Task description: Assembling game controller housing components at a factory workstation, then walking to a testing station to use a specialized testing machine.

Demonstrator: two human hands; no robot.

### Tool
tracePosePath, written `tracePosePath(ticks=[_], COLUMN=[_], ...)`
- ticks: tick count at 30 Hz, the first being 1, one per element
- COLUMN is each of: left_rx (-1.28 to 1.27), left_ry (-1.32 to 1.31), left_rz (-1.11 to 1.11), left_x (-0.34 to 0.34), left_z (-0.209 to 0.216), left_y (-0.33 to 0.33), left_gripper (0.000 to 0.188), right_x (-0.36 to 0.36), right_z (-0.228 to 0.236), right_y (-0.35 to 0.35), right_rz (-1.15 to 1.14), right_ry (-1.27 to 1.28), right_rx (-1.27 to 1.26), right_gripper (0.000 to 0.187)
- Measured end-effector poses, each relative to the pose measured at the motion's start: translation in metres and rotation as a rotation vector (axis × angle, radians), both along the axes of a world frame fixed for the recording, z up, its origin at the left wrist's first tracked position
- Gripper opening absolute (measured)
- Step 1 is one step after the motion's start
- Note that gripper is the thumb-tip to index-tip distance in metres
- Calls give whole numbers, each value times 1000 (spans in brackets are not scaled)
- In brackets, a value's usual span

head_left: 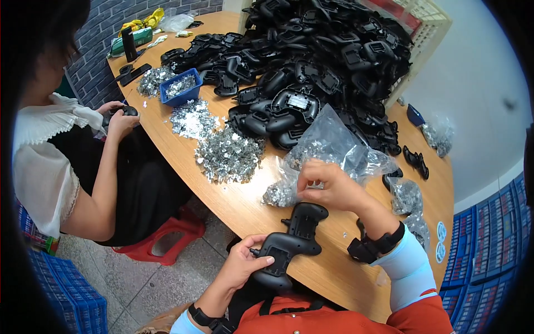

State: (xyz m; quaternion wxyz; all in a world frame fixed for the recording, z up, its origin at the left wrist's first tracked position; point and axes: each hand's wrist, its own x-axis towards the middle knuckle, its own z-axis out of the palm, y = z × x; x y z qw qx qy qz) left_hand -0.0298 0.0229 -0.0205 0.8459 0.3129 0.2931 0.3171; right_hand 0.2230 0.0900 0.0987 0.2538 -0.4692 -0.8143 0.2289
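My left hand [247, 264] grips a black game controller shell [297, 245] by its near end, thumb across it. The shell is tilted at the table's near edge, its recessed side facing up. Beyond the shell's far end, my right hand [328, 186] is closed in a pinch; whatever lies between its fingertips is too small to make out. Right behind that hand lies a clear plastic bag [331, 131] with small silvery metal pieces in it. Left of the bag is a loose heap of small metal pieces [231, 156].
A large pile of black controller shells [311, 67] covers the table's far side, against a cream plastic crate [425, 33]. A blue bin [181, 89] holds more metal pieces. At left, a seated person [83, 167] handles a black part. Blue crates [484, 239] stand at right.
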Motion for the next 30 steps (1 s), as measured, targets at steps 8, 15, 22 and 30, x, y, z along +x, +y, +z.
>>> tracePosePath(ticks=[8, 15, 22, 30], left_rx=[-1, 18, 10, 18], left_ry=[18, 16, 8, 6], left_rz=[-20, -7, -11, -5], left_x=[-1, 1, 2, 3], left_z=[-1, -3, -1, -1], left_y=[-1, -1, -2, -1], left_gripper=[51, 50, 50, 50], right_x=[-3, -2, -2, -15], right_z=[-21, -19, -30, -23], right_y=[-5, 0, 12, 14], right_rz=[-201, -471, -291, -282], right_ry=[-380, -48, -296, -440], right_rx=[73, -181, -158, -127], right_gripper=[13, 18, 18, 16])
